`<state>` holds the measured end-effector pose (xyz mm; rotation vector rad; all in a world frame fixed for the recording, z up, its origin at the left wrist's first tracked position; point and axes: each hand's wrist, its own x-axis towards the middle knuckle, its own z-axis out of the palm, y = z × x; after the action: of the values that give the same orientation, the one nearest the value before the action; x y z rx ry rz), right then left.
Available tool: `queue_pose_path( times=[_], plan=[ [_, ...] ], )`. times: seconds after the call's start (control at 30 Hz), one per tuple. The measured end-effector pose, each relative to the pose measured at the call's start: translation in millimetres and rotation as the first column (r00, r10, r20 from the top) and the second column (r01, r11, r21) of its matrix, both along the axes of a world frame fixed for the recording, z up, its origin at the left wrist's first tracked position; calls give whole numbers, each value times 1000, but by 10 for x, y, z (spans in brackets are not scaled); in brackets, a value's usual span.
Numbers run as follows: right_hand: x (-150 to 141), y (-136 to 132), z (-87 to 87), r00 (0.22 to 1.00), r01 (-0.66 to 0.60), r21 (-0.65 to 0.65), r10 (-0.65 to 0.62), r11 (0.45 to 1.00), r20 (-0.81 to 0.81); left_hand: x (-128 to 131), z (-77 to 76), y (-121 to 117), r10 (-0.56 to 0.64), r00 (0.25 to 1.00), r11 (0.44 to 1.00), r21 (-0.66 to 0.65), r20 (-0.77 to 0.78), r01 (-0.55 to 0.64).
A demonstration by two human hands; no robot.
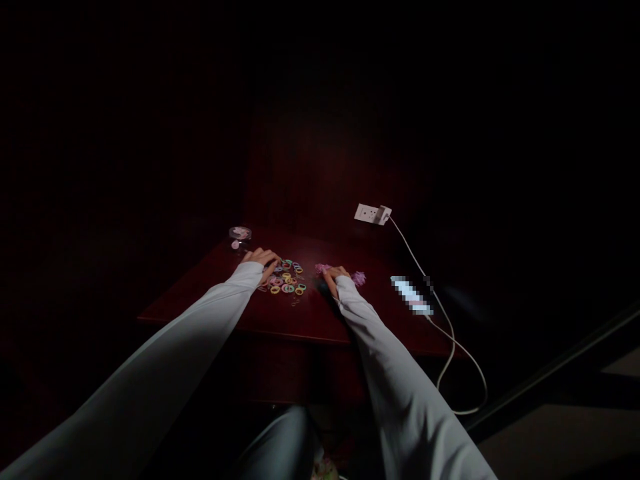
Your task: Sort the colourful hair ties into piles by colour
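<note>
A pile of several small coloured hair bands [287,280] lies on a dark red table [300,317]. My left hand [263,259] rests at the left edge of that pile, fingers curled down onto the bands; I cannot make out whether it grips one. My right hand [334,274] sits further right with its fingers closed on a pink-purple fluffy bunch [358,277] that sticks out on both sides of it. Both arms wear pale long sleeves. The scene is very dark.
A small clear container [240,236] stands at the table's back left corner. A phone [412,295] lies at the right, with a white cable [453,333] running up to a white wall socket [373,214] and down off the table edge.
</note>
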<state>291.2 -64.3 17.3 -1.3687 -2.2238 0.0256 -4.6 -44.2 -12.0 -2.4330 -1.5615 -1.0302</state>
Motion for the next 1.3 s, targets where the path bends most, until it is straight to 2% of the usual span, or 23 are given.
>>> queue_pose_path(
  times=[0.3, 0.4, 0.53, 0.87, 1.03, 1.3],
  plan=[
    [-636, 48, 87, 995, -90, -27, 91, 996, 27, 89, 89, -161, 191, 981, 981, 36, 28, -192],
    [-815, 81, 101, 993, -114, -27, 115, 993, 15, 101, 97, -173, 264, 962, 964, 6, 64, -265],
    [-958, 128, 78, 993, -113, -54, 114, 992, 19, 113, 97, -171, 263, 964, 965, -20, 44, -262],
    [-956, 157, -2, 992, -116, -86, 119, 990, 35, 121, 56, -148, 228, 974, 974, -11, 15, -228],
    [-962, 180, -43, 997, -69, -112, 73, 991, 36, 96, 23, -94, 198, 980, 979, -44, 16, -197],
    [-931, 192, -69, 997, -78, -64, 77, 995, -16, 128, 35, -87, 142, 990, 989, -43, 19, -142]
  ],
)
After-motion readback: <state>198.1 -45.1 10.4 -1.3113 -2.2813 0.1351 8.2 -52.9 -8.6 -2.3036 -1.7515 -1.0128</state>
